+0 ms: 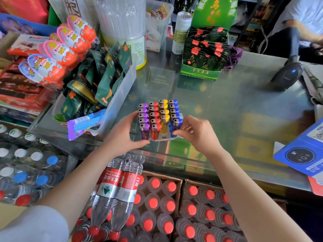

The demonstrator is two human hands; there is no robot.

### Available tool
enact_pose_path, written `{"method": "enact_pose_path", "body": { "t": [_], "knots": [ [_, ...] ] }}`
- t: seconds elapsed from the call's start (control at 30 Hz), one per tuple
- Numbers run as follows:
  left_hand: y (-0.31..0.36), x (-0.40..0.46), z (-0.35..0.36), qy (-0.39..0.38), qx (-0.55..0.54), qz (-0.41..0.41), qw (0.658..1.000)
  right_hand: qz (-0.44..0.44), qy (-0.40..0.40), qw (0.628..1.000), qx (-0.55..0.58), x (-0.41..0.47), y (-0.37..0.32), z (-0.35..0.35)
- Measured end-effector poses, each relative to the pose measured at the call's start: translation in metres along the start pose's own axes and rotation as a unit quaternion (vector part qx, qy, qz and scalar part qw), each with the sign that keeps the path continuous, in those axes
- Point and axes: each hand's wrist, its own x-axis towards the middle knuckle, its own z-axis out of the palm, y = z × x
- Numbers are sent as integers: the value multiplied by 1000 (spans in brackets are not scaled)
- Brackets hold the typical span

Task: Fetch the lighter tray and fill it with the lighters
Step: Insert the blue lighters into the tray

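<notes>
Two hands flank tray; glass counter.

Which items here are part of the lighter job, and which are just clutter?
Job:
lighter tray
lighters, four colour columns
left hand at the tray's left side
right hand at the blue column

Clutter:
chocolate eggs
green snack packets
tea pouch box
water bottles
glass counter

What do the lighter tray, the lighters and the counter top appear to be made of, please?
Lighter tray: apparently clear plastic; the counter shows through it.
Lighters: translucent coloured plastic bodies, with shiny, seemingly metal caps.
Counter top: probably glass; glossy, reflective, with packets visible beneath.
</notes>
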Motion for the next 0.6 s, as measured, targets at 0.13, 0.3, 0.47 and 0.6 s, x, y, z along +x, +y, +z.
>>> {"method": "enact_pose_path", "body": {
  "t": [0.13, 0.3, 0.47, 0.6],
  "knots": [
    [4, -1, 0, 11, -6, -4, 1000, 6, -19, 999, -44, -4, 3, 6],
    [6, -1, 1, 30, 21, -9, 999, 29, -14, 999, -26, 2, 5, 9],
    [4, 4, 2, 37, 38, -13, 999, 32, -3, 996, -82, 7, 10, 16],
    [2, 9, 3, 40, 65, -20, 997, 57, -7, 991, -123, 6, 21, 16]
  ]
}}
